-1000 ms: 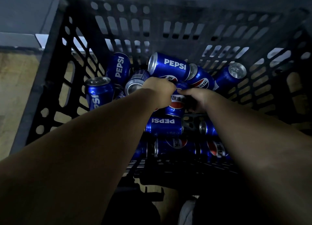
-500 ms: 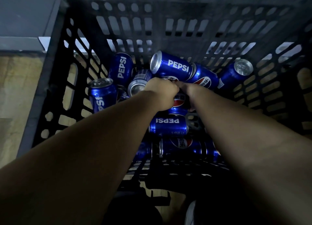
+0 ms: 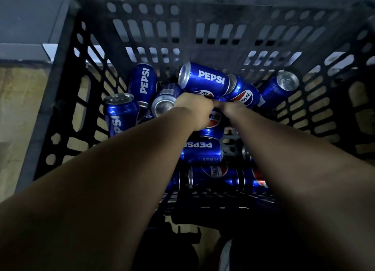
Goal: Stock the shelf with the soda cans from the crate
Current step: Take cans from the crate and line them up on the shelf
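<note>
A black slotted crate (image 3: 203,27) holds several blue Pepsi cans, lying and leaning in a loose heap. Both my arms reach down into its middle. My left hand (image 3: 192,110) curls round the left side of one blue can (image 3: 214,125) that points toward me. My right hand (image 3: 230,110) meets it from the right, its fingers curled over the same can's top and far side. The can's upper end is hidden under both hands. Just beyond them lies a can with PEPSI lettering (image 3: 205,79).
An upright can (image 3: 121,112) stands by the crate's left wall and another leans in the far right corner (image 3: 278,88). More cans lie nearer me (image 3: 200,151). Wooden floor (image 3: 18,108) shows left of the crate, a grey surface (image 3: 30,16) behind it.
My right hand has slid left and forward until it meets my left hand over the can. The view has shifted a little; the other cans have not moved.
</note>
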{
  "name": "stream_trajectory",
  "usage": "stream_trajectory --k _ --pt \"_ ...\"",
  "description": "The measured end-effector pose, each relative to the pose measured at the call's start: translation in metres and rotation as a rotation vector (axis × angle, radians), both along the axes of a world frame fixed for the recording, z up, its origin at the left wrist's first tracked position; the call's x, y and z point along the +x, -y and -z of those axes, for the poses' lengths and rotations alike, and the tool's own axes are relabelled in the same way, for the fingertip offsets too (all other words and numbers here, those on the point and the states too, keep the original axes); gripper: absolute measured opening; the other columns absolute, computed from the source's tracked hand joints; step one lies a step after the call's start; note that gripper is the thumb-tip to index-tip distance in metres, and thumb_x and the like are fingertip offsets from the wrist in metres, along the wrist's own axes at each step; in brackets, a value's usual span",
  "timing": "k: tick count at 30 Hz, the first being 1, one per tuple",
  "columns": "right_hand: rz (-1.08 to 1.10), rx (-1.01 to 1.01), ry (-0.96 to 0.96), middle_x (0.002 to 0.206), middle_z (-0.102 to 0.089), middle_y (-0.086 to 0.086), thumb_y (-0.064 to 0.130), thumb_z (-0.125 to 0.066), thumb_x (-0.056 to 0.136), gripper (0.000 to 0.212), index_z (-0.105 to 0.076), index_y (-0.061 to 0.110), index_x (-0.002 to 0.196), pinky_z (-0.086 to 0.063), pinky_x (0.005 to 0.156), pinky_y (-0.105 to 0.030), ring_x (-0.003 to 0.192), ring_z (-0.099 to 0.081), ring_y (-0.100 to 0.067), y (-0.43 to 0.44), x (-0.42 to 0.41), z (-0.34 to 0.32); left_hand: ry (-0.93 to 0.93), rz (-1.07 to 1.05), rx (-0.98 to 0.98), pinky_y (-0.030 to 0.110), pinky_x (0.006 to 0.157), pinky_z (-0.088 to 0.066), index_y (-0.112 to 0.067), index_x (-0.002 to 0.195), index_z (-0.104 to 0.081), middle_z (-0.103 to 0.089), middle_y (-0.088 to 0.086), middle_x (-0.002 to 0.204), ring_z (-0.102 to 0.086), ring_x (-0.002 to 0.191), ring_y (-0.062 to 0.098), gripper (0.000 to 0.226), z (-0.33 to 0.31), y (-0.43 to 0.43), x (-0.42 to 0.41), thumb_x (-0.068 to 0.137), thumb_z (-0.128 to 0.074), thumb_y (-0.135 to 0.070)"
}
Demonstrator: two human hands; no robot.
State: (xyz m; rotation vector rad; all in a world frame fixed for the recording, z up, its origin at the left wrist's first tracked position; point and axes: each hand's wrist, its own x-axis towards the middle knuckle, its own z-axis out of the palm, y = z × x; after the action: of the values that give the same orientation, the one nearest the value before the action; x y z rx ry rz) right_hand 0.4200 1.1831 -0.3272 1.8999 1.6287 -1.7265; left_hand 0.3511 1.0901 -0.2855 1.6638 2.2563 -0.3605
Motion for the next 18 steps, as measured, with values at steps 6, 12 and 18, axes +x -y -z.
stream_trajectory --k 6,12,18 --pt "-0.028 0.096 0.032 0.113 -0.064 -0.01 0.048 -0.083 0.061 0.077 -0.056 0.007 0.12 -0.055 0.083 -0.037 0.094 -0.065 -0.028 -0.007 0.007 0.005 0.007 -0.011 -0.012 0.033 0.073 -0.038 -0.019 0.117 -0.055 -0.06 0.005 0.112 -0.057 0.102 0.026 0.027 0.007 -0.004 -0.003 0.093 -0.043 -0.023" --pt "0.062 0.104 0.021 0.108 -0.064 -0.003 0.048 -0.087 0.048 0.079 -0.059 0.013 0.113 -0.054 0.084 -0.032 0.093 -0.064 -0.023 -0.001 0.017 -0.014 0.745 -0.622 0.173 0.031 0.077 -0.049 -0.009 0.095 -0.065 -0.066 0.011 0.09 -0.063 0.085 0.024 0.018 -0.013 -0.011 0.005 0.091 -0.049 -0.015" --pt "0.034 0.137 0.044 0.105 -0.066 -0.004 0.044 -0.085 0.06 0.067 -0.063 0.011 0.113 -0.052 0.072 -0.026 0.092 -0.065 -0.019 0.014 0.046 -0.055 1.142 -1.232 -0.048 0.02 0.044 -0.041 -0.007 0.097 -0.059 -0.065 0.005 0.072 -0.058 0.045 0.011 0.016 -0.03 0.017 0.023 0.092 -0.049 -0.019"
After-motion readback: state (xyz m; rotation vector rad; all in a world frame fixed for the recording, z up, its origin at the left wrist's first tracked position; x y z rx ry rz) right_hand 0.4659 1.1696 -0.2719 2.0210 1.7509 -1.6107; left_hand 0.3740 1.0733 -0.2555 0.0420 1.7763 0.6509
